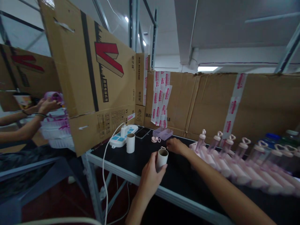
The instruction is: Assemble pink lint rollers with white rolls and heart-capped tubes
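My left hand (150, 175) grips a white cylindrical tube (161, 158) upright, its open top showing, just above the black table (131, 165). My right hand (176, 146) rests on the table a little behind it, fingers curled beside a small pink piece (163, 147); whether it holds anything is unclear. A second white tube (130, 143) stands upright to the left. Further back lie a pink ring-shaped cap (155, 139) and a small clear purple tray (162, 133).
A row of pink bottles (225, 156) with heart-shaped lids fills the table's right side. A white power strip (123, 136) and a phone (142, 132) lie at the back left. Cardboard walls (98, 72) enclose the bench. Another person's hands (44, 106) work at the left.
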`<action>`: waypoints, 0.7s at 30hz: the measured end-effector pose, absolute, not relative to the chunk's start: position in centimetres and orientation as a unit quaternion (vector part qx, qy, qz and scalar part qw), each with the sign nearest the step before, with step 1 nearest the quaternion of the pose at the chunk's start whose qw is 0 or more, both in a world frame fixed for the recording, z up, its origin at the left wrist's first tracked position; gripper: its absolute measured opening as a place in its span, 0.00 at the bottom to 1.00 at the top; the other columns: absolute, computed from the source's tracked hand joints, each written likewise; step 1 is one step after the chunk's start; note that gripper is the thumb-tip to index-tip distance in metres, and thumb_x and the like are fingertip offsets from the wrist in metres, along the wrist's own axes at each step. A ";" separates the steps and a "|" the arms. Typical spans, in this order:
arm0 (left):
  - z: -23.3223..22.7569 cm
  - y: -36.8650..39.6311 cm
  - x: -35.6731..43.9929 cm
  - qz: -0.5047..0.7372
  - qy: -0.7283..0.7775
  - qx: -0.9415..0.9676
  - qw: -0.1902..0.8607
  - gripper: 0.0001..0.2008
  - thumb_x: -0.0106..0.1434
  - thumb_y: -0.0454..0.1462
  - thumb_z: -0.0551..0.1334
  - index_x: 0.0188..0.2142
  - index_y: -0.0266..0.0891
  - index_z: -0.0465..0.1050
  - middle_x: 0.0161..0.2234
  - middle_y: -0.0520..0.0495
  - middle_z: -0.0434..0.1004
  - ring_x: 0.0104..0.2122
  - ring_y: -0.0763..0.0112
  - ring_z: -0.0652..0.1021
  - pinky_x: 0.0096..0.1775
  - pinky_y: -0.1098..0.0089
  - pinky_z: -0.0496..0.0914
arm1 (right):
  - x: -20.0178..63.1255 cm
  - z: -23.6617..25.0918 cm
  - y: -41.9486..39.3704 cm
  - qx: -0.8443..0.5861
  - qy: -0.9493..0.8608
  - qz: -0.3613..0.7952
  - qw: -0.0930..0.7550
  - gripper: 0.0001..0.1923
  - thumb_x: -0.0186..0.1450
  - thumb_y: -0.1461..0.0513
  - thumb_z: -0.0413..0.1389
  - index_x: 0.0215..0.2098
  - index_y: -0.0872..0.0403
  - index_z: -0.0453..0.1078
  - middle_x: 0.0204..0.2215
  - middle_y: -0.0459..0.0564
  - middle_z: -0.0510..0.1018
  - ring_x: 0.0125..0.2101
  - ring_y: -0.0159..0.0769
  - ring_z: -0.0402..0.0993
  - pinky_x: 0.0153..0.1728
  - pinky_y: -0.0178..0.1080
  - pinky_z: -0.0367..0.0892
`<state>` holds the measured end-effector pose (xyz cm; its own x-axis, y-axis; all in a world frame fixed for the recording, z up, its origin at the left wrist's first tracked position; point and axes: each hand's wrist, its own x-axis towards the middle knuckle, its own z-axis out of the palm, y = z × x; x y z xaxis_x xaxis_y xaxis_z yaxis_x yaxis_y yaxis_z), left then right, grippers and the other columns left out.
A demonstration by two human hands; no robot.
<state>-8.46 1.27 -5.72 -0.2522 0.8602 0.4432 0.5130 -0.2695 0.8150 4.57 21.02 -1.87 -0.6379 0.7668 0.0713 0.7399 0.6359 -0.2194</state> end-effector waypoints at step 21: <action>-6.0 2.0 -7.8 0.533 0.575 0.610 0.112 0.39 0.63 0.39 0.65 0.70 0.50 0.52 0.49 0.45 0.82 0.46 0.58 0.84 0.47 0.60 0.76 | 7.7 -2.0 9.0 -0.202 -0.766 0.306 0.528 0.13 0.70 0.52 0.59 0.42 0.52 0.77 0.40 0.50 0.84 0.42 0.41 0.81 0.45 0.40 0.74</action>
